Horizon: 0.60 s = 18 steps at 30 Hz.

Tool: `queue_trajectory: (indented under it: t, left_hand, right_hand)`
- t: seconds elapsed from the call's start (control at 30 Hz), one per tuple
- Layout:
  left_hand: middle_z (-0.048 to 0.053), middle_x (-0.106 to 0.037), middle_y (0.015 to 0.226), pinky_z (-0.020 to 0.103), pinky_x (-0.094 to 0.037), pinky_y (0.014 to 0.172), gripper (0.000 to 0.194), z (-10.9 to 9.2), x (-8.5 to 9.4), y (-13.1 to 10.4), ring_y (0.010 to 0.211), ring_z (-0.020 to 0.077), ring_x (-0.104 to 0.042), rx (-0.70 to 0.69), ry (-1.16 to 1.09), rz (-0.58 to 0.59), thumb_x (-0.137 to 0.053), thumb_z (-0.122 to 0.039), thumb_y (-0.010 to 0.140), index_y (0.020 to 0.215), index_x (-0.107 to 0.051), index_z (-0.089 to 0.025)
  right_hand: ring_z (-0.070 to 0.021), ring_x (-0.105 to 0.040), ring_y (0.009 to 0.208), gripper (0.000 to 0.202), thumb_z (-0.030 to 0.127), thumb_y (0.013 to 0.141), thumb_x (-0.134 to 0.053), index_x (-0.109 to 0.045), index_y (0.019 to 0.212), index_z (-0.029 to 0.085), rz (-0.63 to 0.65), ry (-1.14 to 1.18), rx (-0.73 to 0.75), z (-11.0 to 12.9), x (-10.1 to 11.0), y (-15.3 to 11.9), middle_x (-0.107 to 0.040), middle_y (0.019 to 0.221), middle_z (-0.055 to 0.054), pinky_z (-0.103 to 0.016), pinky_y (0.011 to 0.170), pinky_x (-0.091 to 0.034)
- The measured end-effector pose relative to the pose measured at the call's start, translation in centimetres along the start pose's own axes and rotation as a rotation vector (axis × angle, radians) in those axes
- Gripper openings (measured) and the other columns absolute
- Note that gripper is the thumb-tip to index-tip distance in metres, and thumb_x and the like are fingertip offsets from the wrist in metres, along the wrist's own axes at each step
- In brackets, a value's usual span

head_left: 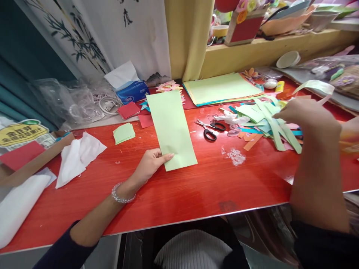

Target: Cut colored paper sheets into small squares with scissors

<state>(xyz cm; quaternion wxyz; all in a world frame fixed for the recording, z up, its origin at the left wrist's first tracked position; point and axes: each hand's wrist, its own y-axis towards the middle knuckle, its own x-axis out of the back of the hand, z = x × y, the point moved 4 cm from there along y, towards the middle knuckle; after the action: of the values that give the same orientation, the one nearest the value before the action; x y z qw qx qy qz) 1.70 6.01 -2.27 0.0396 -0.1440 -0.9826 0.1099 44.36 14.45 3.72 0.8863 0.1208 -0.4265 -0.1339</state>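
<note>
My left hand (pixel 154 160) grips the lower left edge of a long light green paper sheet (pixel 174 129), thumb on top, above the red table. My right hand (pixel 305 114) is raised at the right, over the right side of a pile of cut paper strips (pixel 269 119). A curled pale strip (pixel 315 86) shows beside its fingers; whether the fingers hold it I cannot make out. Black-handled scissors (pixel 210 130) lie between the sheet and the pile. To the left of the sheet sits a small stack of green paper squares (pixel 124 133).
Red paper squares (pixel 129 110) and a blue tissue pack (pixel 133 91) stand behind the sheet. A stack of large coloured sheets (pixel 224 89) lies at the back. Crumpled white tissue (pixel 80 157) is at the left, near a cardboard box (pixel 39 160).
</note>
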Motion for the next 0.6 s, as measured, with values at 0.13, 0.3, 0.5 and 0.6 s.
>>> queue_trajectory:
  t: [0.13,0.3,0.5,0.6]
  left_hand:
    - [0.009,-0.072,0.091,0.032,-0.051,0.075,0.031,-0.2,0.1,-0.1,0.083,0.0204,-0.066,-0.003,0.05,-0.017,-0.07,-0.038,0.07,0.085,-0.068,-0.011]
    - [0.01,-0.072,0.095,0.032,-0.051,0.074,0.034,0.1,-0.2,-0.5,0.085,0.0215,-0.066,0.025,0.081,0.083,-0.068,-0.04,0.071,0.09,-0.068,-0.012]
    - [0.007,-0.071,0.097,0.028,-0.05,0.07,0.034,-0.4,-0.8,-1.2,0.087,0.0211,-0.064,0.031,0.255,0.222,-0.066,-0.043,0.073,0.094,-0.067,-0.016]
    - [0.002,-0.068,0.078,0.023,-0.045,0.054,0.032,-1.0,-0.2,-1.0,0.065,0.0135,-0.061,-0.029,0.206,0.087,-0.063,-0.045,0.076,0.09,-0.063,-0.016]
  right_hand:
    - [-0.0343,-0.053,0.105,0.039,0.053,0.074,-0.059,-0.06,0.096,0.021,-0.193,0.028,-0.036,8.5,-3.0,-2.7,-0.058,0.101,-0.016,-0.05,0.088,-0.036]
    - [-0.0222,-0.062,0.093,0.038,0.047,0.08,-0.058,-0.06,0.106,0.021,0.664,0.794,-0.036,17.2,-12.3,-8.5,-0.065,0.104,-0.009,-0.037,0.08,-0.051]
    - [-0.0187,-0.064,0.083,0.033,0.044,0.08,-0.06,-0.062,0.099,0.016,0.759,0.92,-0.164,16.7,-15.6,-11.0,-0.068,0.096,-0.007,-0.036,0.08,-0.051]
    - [-0.0192,-0.064,0.082,0.032,0.041,0.079,-0.062,-0.062,0.099,0.016,0.825,0.918,-0.174,16.9,-15.8,-11.4,-0.068,0.094,-0.008,-0.038,0.079,-0.051]
